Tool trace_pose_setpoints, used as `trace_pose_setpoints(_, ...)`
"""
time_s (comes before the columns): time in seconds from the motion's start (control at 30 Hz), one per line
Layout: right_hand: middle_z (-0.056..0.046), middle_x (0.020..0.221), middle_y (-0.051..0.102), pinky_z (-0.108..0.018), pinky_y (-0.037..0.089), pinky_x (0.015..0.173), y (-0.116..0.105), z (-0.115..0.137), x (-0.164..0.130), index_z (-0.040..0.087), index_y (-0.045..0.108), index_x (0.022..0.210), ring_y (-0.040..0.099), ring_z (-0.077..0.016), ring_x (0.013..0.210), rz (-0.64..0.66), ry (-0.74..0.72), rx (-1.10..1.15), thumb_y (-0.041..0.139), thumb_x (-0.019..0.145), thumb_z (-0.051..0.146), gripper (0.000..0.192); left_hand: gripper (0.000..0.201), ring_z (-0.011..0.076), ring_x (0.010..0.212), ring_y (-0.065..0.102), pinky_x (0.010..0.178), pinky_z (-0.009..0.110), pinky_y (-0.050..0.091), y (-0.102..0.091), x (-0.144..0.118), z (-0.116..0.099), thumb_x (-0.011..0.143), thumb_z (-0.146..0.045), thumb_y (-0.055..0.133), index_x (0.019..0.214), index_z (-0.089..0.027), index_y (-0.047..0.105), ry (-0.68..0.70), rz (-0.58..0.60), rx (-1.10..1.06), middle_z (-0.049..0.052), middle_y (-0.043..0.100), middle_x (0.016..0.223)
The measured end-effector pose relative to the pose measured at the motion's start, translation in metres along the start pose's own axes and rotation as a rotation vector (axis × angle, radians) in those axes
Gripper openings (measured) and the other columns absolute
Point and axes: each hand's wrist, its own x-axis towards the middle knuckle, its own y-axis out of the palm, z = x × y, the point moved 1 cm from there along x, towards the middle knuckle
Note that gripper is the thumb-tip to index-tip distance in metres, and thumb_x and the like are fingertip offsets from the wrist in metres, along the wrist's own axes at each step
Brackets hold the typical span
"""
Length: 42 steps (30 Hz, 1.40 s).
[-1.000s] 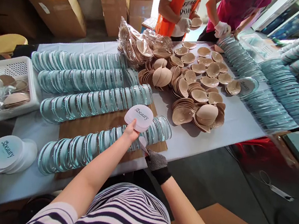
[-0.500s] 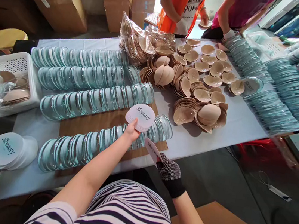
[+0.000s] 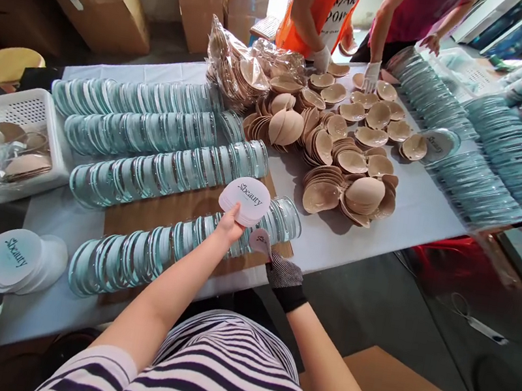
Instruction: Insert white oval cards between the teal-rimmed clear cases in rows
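Observation:
My bare left hand (image 3: pixel 229 225) holds up a stack of round white "Sbeauty" cards (image 3: pixel 251 201) above the nearest row of clear round cases (image 3: pixel 174 244). My right hand (image 3: pixel 282 272), in a black dotted glove, pinches a single white card (image 3: pixel 261 241) down at the right end of that row. Three more rows of clear cases (image 3: pixel 161 163) lie behind on the white-covered table (image 3: pixel 417 210). A second pile of white cards (image 3: pixel 16 259) lies at the table's near left.
Piles of beige round cups (image 3: pixel 348 193) fill the table's middle, with bagged ones (image 3: pixel 241 70) behind. Two people's gloved hands (image 3: pixel 372 75) work at the far side. A white basket (image 3: pixel 3 135) stands left, cardboard boxes (image 3: pixel 200 1) behind, more teal case rows (image 3: pixel 484 165) right.
My right hand moved from the table's edge up to the nearest row of cases with its single card. The people at the far side reached down onto the beige cups.

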Motion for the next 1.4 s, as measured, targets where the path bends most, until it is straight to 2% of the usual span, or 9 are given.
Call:
trace_pose_setpoints(0.17,-0.007,0.099,0.073,-0.025,0.045,0.067,-0.006,-0.001,-0.009,0.027,0.059,0.125,0.069,-0.0205,0.087,-0.02,-0.051,-0.045,0.043,0.093,0.03,0.035,0.043,0.0234,0.129,0.051,0.108,0.043,0.044,0.001,0.0,0.0,0.092,-0.019,0.053,0.135,-0.022,0.052,0.007,-0.004,-0.007,0.009,0.057,0.138)
trace_pose_setpoints(0.27,-0.005,0.097,0.073,-0.025,0.045,0.065,0.001,0.001,-0.016,0.032,0.047,0.138,0.07,-0.0194,0.081,0.042,-0.096,-0.053,0.043,0.093,0.029,0.045,0.041,0.0244,0.129,0.052,0.107,0.045,0.044,0.002,-0.001,0.001,0.093,-0.019,0.052,0.134,-0.02,0.053,0.004,0.001,-0.002,0.01,0.057,0.138)
trace_pose_setpoints(0.33,-0.005,0.099,0.073,-0.025,0.045,0.067,0.008,0.01,-0.008,0.033,0.043,0.141,0.07,-0.0196,0.085,0.061,-0.114,-0.022,0.043,0.093,0.027,0.048,0.041,0.025,0.128,0.052,0.107,0.046,0.044,0.002,-0.001,0.001,0.093,-0.019,0.052,0.134,-0.02,0.053,-0.001,-0.001,0.006,0.01,0.058,0.137)
trace_pose_setpoints(0.43,-0.009,0.102,0.072,-0.028,0.046,0.072,0.015,0.025,0.017,0.025,0.052,0.132,0.069,-0.0217,0.094,0.044,-0.068,0.037,0.04,0.095,0.029,0.039,0.042,0.0254,0.127,0.054,0.107,0.046,0.044,0.001,0.0,0.001,0.092,-0.019,0.053,0.134,-0.021,0.053,-0.001,-0.008,0.012,0.01,0.059,0.135)
trace_pose_setpoints(0.53,-0.011,0.095,0.072,-0.031,0.046,0.073,0.017,0.032,0.032,0.02,0.058,0.12,0.069,-0.0247,0.091,-0.023,0.006,0.08,0.042,0.095,0.036,0.035,0.04,0.0253,0.127,0.054,0.106,0.045,0.045,-0.002,0.002,0.001,0.092,-0.019,0.054,0.132,-0.02,0.055,0.01,-0.028,0.017,0.01,0.06,0.135)
trace_pose_setpoints(0.87,-0.01,0.1,0.072,-0.029,0.045,0.069,0.016,0.035,0.035,0.019,0.062,0.109,0.069,-0.0228,0.088,-0.1,-0.071,0.136,0.036,0.097,0.03,0.031,0.037,0.0248,0.128,0.053,0.107,0.045,0.045,-0.006,0.005,0.001,0.09,-0.018,0.057,0.127,-0.019,0.058,0.007,-0.016,0.022,0.009,0.059,0.136)
trace_pose_setpoints(1.07,-0.014,0.101,0.072,-0.031,0.046,0.073,0.025,0.019,0.039,0.017,0.064,0.109,0.068,-0.0255,0.09,-0.062,-0.043,0.158,0.041,0.095,0.028,0.029,0.04,0.0259,0.127,0.053,0.107,0.046,0.044,-0.005,0.004,0.002,0.091,-0.019,0.056,0.131,-0.02,0.055,-0.011,0.002,0.017,0.01,0.059,0.136)
trace_pose_setpoints(1.27,-0.019,0.104,0.069,-0.044,0.042,0.089,0.039,0.023,0.056,0.014,0.064,0.108,0.062,-0.031,0.103,0.033,0.003,0.52,0.046,0.09,0.018,0.026,0.04,0.0239,0.128,0.052,0.108,0.045,0.043,-0.006,0.002,0.002,0.091,-0.018,0.056,0.131,-0.021,0.056,0.003,-0.026,0.028,0.009,0.06,0.135)
trace_pose_setpoints(1.4,-0.017,0.096,0.067,-0.042,0.046,0.083,0.043,0.029,0.057,0.014,0.063,0.1,0.062,-0.0276,0.098,0.077,0.049,0.792,0.044,0.09,0.019,0.022,0.038,0.0236,0.128,0.053,0.107,0.044,0.044,-0.006,0.002,0.003,0.091,-0.018,0.055,0.128,-0.02,0.058,0.026,-0.016,0.015,0.009,0.059,0.135)
